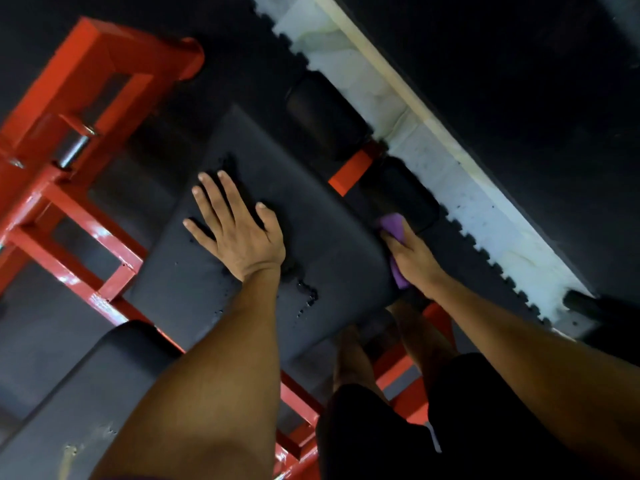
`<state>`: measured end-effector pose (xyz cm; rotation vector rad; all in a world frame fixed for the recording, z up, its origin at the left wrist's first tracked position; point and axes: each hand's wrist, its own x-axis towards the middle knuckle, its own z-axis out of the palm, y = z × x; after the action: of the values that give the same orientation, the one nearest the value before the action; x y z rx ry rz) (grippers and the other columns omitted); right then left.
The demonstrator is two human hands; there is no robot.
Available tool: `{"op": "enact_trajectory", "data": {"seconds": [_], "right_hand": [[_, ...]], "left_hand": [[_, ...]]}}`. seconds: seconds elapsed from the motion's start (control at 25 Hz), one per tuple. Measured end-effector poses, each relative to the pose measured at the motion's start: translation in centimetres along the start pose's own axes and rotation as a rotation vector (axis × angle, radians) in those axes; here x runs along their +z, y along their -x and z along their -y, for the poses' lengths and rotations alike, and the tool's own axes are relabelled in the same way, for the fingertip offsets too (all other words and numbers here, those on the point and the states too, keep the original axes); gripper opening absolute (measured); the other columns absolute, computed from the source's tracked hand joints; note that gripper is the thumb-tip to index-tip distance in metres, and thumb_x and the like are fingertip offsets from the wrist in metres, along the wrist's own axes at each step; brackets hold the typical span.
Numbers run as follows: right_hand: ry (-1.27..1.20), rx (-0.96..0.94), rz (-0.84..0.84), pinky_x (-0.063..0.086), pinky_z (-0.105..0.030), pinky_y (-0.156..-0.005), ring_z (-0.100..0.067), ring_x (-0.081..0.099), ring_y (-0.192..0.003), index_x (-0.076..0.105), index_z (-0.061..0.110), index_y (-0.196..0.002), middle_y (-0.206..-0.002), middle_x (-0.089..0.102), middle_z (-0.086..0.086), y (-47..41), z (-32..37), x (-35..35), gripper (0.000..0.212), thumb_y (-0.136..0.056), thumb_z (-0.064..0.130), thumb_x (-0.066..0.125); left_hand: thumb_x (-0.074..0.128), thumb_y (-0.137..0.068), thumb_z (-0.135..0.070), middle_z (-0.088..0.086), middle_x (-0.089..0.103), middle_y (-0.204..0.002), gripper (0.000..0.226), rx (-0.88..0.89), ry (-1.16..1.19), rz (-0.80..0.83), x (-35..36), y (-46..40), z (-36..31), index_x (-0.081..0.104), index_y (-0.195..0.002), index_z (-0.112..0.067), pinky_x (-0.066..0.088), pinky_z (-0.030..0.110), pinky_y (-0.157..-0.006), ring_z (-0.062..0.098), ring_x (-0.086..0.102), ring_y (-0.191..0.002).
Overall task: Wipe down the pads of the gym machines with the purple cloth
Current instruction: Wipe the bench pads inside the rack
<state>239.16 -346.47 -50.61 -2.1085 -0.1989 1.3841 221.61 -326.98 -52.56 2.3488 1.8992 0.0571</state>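
Head view: left hand (239, 233) flat on seat pad (318, 258); right hand (412, 258) at three o'clock grips purple cloth (393, 227); press firmly along that edge.

We are finding no text, label, brand, number or sign that we can read: the pad (270, 216), the red frame (69, 109), the rollers (325, 116) and the purple cloth (393, 227) are all showing plain surfaces.
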Motion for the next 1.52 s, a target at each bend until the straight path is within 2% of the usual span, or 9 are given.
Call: {"op": "enact_trajectory", "data": {"seconds": [0.2, 0.36, 0.6, 0.72, 0.84, 0.96, 1.16, 1.36, 1.52], "right_hand": [[0.068, -0.093, 0.047, 0.024, -0.007, -0.094, -0.006, 0.043, -0.125, 0.040, 0.014, -0.151, -0.129, 0.046, 0.007, -3.0, 3.5, 1.0, 0.049, -0.106, 0.028, 0.051], [0.327, -0.237, 0.057, 0.032, -0.021, -0.106, -0.024, 0.053, -0.131, 0.051, 0.018, -0.138, -0.136, 0.059, -0.005, -1.4, 4.1, -1.3, 0.069, -0.091, 0.068, 0.054], [0.690, -0.584, 0.121, 0.038, -0.028, -0.106, -0.022, 0.056, -0.120, 0.045, 0.012, -0.144, -0.135, 0.056, -0.007, 0.4, 14.9, -0.7, 0.044, -0.104, 0.029, 0.051], [0.727, -0.687, 0.106, 0.034, -0.012, -0.093, -0.014, 0.058, -0.107, 0.051, 0.011, -0.136, -0.122, 0.061, -0.001, 1.8, 20.5, 0.8, 0.034, -0.105, 0.025, 0.050], [0.752, -0.781, -0.006, 0.044, -0.020, -0.091, -0.019, 0.067, -0.103, 0.053, 0.015, -0.133, -0.110, 0.063, 0.004, 1.1, 26.6, 1.8, 0.035, -0.103, 0.033, 0.048], [0.901, -0.821, 0.031, 0.049, -0.031, -0.089, -0.025, 0.068, -0.102, 0.052, 0.017, -0.133, -0.109, 0.066, -0.001, -3.0, 31.4, 4.3, 0.036, -0.103, 0.037, 0.048], [1.215, -0.466, 0.482, 0.044, -0.037, -0.099, -0.016, 0.060, -0.111, 0.053, 0.034, -0.136, -0.129, 0.062, 0.005, -12.1, 32.9, 13.7, 0.049, -0.095, 0.060, 0.057], [1.328, 0.100, 0.581, 0.048, -0.045, -0.109, -0.031, 0.070, -0.109, 0.072, 0.019, -0.121, -0.113, 0.075, -0.012, -18.9, 33.4, 18.6, 0.105, -0.038, 0.082, 0.083], [1.579, -0.205, 0.556, 0.049, -0.042, -0.103, -0.025, 0.068, -0.105, 0.069, 0.017, -0.117, -0.119, 0.071, -0.008, -16.3, 33.1, 20.0, 0.058, -0.086, 0.065, 0.061]], "left_hand": [[0.037, -0.100, -0.043, 0.004, 0.012, -0.173, 0.073, 0.016, -0.011, 0.044, -0.5, 0.6, -0.1, 0.017, -0.166, -0.020, 0.007, 0.063, -0.125, 0.023, 0.008, -0.160], [0.038, -0.096, -0.046, 0.003, 0.011, -0.174, 0.075, 0.060, 0.032, 0.015, -0.7, 0.8, 0.0, 0.022, -0.165, -0.021, 0.009, 0.063, -0.125, 0.022, 0.008, -0.160], [0.033, -0.100, -0.055, -0.002, 0.006, -0.173, 0.072, 0.074, 0.158, 0.151, -3.3, 0.3, 1.8, 0.022, -0.165, -0.024, 0.011, 0.061, -0.126, 0.017, 0.002, -0.160], [0.031, -0.101, -0.057, 0.002, 0.013, -0.173, 0.073, -0.263, 0.271, -0.002, -4.7, 3.5, 6.0, 0.023, -0.165, -0.023, 0.012, 0.061, -0.126, 0.021, 0.009, -0.160], [0.025, -0.099, -0.061, 0.009, 0.020, -0.171, 0.077, -0.633, 0.328, -0.048, -4.2, 5.1, 9.6, 0.019, -0.163, -0.019, 0.014, 0.071, -0.121, 0.028, 0.014, -0.159], [0.029, -0.098, -0.058, 0.010, 0.018, -0.172, 0.078, -0.603, 0.275, 0.003, -3.3, 5.0, 9.1, 0.025, -0.163, -0.016, 0.010, 0.067, -0.124, 0.028, 0.014, -0.159], [0.031, -0.099, -0.050, 0.008, 0.015, -0.173, 0.072, -0.601, 0.222, -0.069, -1.2, 5.4, 9.4, 0.026, -0.162, -0.017, 0.002, 0.061, -0.127, 0.024, 0.008, -0.160], [0.032, -0.098, -0.046, 0.010, 0.020, -0.171, 0.070, -0.623, 0.206, -0.106, -0.8, 5.2, 9.2, 0.031, -0.161, -0.015, 0.005, 0.062, -0.126, 0.027, 0.013, -0.159], [0.034, -0.098, -0.044, 0.010, 0.022, -0.171, 0.070, -0.628, 0.201, -0.122, -0.9, 5.2, 9.3, 0.033, -0.161, -0.014, 0.008, 0.064, -0.125, 0.028, 0.016, -0.159]]}}
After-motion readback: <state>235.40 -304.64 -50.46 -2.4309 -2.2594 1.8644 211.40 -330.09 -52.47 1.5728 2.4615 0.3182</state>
